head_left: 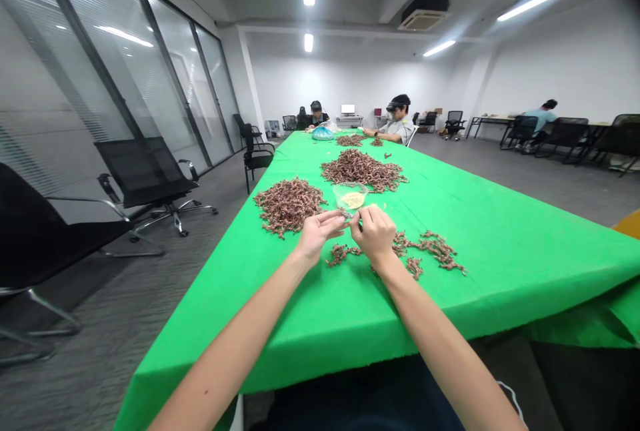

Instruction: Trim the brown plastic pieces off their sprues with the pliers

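My left hand (pixel 315 234) reaches in over the green-covered table, its thumb and fingers pinched together with the fingertips pointing right. Facing it, my right hand (pixel 375 231) is curled closed, thumb and forefinger pinching. The fingertips meet around something tiny and dark (pixel 346 214), too small to name. Just beyond them stands a clear bowl (pixel 336 196) with pale, cream-coloured bits (pixel 353 200) in it. Small reddish-brown, knobbly pieces (pixel 440 249) are scattered beside and behind my right hand, and a few (pixel 338 255) lie between my forearms.
A heap of the brown pieces (pixel 290 205) lies left of the bowl, a wider heap (pixel 363 169) behind it. A person (pixel 397 125) sits at the table's far right, another (pixel 316 113) at its far end near a blue bag (pixel 323 133). Black chairs (pixel 145 171) line the left.
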`<state>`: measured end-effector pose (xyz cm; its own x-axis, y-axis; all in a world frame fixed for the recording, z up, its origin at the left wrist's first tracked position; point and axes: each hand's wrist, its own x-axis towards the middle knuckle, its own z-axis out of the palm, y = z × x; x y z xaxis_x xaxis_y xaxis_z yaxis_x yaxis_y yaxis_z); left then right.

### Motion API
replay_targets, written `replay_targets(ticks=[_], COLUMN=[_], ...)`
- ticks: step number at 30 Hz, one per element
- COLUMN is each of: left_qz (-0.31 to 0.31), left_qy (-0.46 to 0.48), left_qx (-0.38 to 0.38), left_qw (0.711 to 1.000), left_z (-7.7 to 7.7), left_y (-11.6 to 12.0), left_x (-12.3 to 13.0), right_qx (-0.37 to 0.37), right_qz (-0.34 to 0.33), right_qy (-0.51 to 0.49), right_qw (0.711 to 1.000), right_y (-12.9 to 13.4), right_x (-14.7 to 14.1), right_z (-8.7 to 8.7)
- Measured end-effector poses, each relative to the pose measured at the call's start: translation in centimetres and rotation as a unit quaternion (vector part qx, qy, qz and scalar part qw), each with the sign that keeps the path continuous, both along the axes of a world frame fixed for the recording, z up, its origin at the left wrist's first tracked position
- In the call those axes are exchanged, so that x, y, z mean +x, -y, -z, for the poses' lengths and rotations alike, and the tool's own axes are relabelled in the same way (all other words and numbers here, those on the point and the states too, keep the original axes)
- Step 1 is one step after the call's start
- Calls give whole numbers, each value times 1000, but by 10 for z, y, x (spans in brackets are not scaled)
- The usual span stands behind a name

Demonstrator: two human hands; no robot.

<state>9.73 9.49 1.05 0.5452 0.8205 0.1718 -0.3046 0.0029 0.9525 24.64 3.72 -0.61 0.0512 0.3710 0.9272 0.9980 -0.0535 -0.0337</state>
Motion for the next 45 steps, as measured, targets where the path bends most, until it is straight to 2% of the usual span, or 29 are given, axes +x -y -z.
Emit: replay_targets(ticks=[6,11,19,26,31,37,45], left_qz=[18,10,5,10,44,107,102], left_qy=[60,86,75,66,79,97,115], left_qx=[-60,-99,-113,-114,-161,-248,-184], left_qw=[996,991,991,991,983,958,971], left_z=[10,4,-1,-1,-3,-10,-3], left_y=[2,4,5,4,0,-3,-4], left_x=[9,10,6,5,2,-2,-2], right_qx=[10,24,25,13,12,25,45], right_qz=[-14,-39,-52,-34,-18,-22,-24], right_qy=[-24,-47,-28,4,23,1,-19], right_qw=[1000,998,998,999,1000,999,999], right_y=[-1,-1,0,3,5,5,3], right_x=[-2,-1,3,3,1,1,0], right_z=[0,1,1,-1,-4,-3,-1])
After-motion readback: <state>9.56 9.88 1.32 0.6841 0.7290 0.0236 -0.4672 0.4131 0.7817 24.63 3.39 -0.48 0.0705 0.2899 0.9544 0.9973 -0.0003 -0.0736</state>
